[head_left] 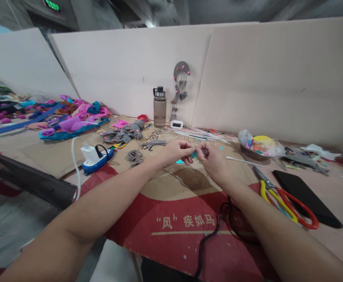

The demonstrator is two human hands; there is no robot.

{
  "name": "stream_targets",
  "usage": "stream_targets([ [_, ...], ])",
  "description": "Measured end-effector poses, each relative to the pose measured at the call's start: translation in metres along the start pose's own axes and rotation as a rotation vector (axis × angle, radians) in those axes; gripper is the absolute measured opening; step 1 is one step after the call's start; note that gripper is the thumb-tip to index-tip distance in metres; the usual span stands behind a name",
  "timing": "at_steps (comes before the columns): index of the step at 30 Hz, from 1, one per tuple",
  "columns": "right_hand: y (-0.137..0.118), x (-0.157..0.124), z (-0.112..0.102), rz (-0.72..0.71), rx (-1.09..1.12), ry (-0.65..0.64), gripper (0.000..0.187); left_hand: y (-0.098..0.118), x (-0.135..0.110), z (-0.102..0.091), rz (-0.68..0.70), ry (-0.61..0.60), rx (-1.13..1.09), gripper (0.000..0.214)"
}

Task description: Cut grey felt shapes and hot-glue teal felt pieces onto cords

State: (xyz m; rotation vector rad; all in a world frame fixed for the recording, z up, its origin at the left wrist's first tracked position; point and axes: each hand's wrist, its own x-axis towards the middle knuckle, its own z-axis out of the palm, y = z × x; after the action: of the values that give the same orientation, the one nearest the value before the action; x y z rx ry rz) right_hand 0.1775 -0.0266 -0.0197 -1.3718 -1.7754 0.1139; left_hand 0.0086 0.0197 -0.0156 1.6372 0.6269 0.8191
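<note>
Left hand [177, 152] and right hand [210, 156] pinch teal material [194, 154] well inside the cardboard edge [148, 252].

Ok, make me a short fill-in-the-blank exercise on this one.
1. A small teal piece shows between the left hand and the ____ hand.
2. Scissors lie off the right hand, their handles yellow and ____.
3. In the picture, the bottle stands ____ of the white device.

Missing: right; red; left.

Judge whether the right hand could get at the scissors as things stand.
Probably yes: the scissors lie off to the right, nothing visibly covering them. The right hand seems to be pinching a teal piece alongside the left hand, so would likely need to let go first.
</note>
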Motion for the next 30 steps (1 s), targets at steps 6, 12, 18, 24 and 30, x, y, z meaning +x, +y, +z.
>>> stream_targets([
  [6,-0.002,-0.001,-0.002,-0.048,0.047,-0.027,0.021,0.003,-0.002,0.001,-0.015,0.058,0.079,0.019],
  [12,0.000,-0.001,-0.004,-0.082,0.100,-0.039,0.022,0.008,-0.004,0.001,-0.014,0.085,0.138,0.018],
  [18,0.002,-0.002,-0.004,-0.078,0.112,-0.040,0.025,0.011,-0.005,0.001,-0.025,0.093,0.171,0.015],
  [24,0.001,-0.002,-0.004,-0.089,0.074,-0.013,0.016,0.009,-0.005,0.000,-0.025,0.086,0.189,0.018],
  [30,-0.001,-0.002,-0.004,-0.086,0.081,-0.018,0.017,0.008,-0.004,0.002,0.015,0.081,0.205,0.020],
])
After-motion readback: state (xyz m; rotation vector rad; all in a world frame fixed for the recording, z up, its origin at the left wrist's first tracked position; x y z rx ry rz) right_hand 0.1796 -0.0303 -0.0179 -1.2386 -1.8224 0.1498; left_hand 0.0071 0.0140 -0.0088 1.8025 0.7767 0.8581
